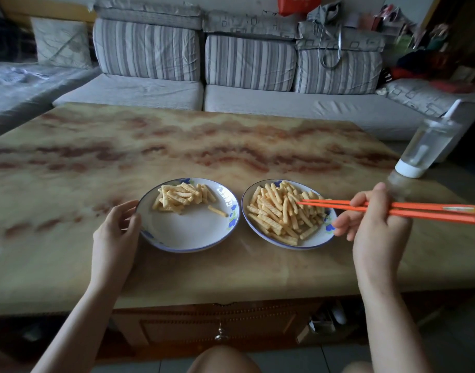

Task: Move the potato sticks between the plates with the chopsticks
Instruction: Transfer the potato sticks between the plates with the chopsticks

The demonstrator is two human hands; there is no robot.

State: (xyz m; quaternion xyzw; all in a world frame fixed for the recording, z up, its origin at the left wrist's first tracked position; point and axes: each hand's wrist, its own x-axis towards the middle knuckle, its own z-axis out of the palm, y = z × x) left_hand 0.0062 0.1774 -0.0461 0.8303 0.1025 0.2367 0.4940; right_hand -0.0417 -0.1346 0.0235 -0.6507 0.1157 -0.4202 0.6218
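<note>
Nearest to me, the person's right hand (376, 227) hangs just right of the fuller plate (321, 236), fingers curled round the orange chopsticks (392, 208). These run almost level across the view, butts out to the right, tips reaching in over that plate's right half. The tips sit nearly together, and I see nothing caught between them. They are down at the top of the heap of potato sticks (279, 211), though I can't tell if they touch it. The heap lies directly left of and below the tips. Most of its pieces run front to back or on a slant, so roughly crosswise to the chopsticks, which I'd judge suits a pinch. This hand is plainly the nearer one. Left of that plate, almost rim to rim, the second plate (193, 232) holds a smaller pile (177, 197) and one stray stick. The left hand (115, 232) rests against its far-left rim, fingers relaxed. Beyond and right of the fuller plate a clear bottle (424, 146) stands on the marbled table (177, 141), with a striped sofa (231, 98) behind.
</note>
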